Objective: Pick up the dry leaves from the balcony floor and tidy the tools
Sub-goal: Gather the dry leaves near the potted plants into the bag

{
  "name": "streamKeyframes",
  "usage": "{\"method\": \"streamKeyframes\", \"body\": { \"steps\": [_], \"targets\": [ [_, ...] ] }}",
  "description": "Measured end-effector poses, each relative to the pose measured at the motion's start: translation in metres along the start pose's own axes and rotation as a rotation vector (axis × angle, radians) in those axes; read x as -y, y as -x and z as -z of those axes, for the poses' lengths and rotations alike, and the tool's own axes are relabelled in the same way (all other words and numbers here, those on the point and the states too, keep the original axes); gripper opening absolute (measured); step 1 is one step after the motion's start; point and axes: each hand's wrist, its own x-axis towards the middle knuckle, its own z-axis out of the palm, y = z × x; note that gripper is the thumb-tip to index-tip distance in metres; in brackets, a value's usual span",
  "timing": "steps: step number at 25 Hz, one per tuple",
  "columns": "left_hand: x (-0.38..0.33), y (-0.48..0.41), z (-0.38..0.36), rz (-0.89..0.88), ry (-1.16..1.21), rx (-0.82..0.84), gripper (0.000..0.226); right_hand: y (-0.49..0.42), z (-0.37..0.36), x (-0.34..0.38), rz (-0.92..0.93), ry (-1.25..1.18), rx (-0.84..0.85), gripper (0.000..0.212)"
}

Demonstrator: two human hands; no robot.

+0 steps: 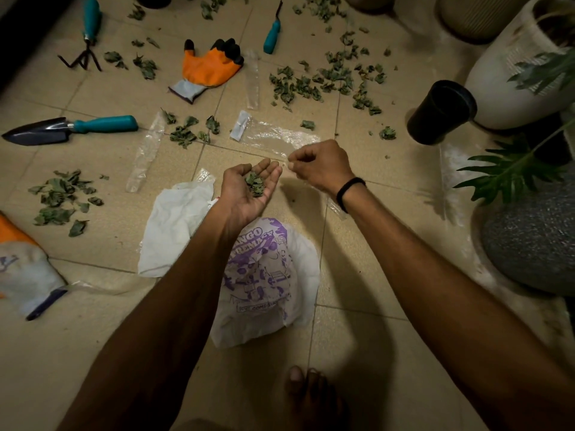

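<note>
My left hand (pixel 241 199) is held palm up and cupped, with a small heap of dry leaves (pixel 255 183) lying in it. Just to its right, my right hand (pixel 322 166) has its fingers curled and thumb and forefinger tips together; I see nothing between them. More dry leaves lie scattered on the tiles, at the back right (pixel 311 85), in the middle (pixel 183 135) and at the left (pixel 60 200). A teal-handled trowel (pixel 68 129), a hand rake (pixel 88 32) and a small weeder (pixel 273 32) lie on the floor.
A white bag with purple print (pixel 264 281) lies under my arms. An orange glove (pixel 208 66) lies at the back, another glove (pixel 25 272) at the left edge. Clear plastic sleeves (pixel 273 135) lie about. A black pot (pixel 441 112), a white planter (pixel 522 66) and a grey planter (pixel 535 237) stand on the right.
</note>
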Motion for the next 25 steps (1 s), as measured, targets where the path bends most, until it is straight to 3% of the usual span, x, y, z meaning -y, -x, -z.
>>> {"method": "streamKeyframes", "body": {
  "steps": [3,6,9,13,15,19,25],
  "targets": [
    [-0.005,-0.002,0.004,-0.013,0.012,-0.024,0.041,0.020,-0.036,-0.041,-0.011,0.231,0.042,0.006],
    [-0.008,-0.004,0.008,-0.029,0.026,-0.044,0.041,0.026,-0.062,-0.074,0.000,0.307,0.019,0.024],
    [-0.010,-0.004,0.011,-0.027,0.041,-0.054,0.042,0.025,-0.073,-0.082,0.035,0.412,-0.082,0.017],
    [-0.011,-0.001,0.015,-0.034,0.033,-0.067,0.042,0.016,-0.069,-0.076,0.010,0.568,-0.039,0.017],
    [-0.014,0.001,0.015,-0.047,0.028,-0.066,0.042,0.009,-0.058,-0.059,-0.025,0.492,-0.096,0.010],
    [-0.021,0.002,0.016,-0.081,0.021,-0.069,0.042,0.002,-0.044,0.012,0.017,0.057,-0.202,0.018],
    [-0.029,0.010,0.019,-0.114,0.000,-0.138,0.031,0.010,-0.055,0.075,0.182,0.256,0.100,0.020]
  ]
}}
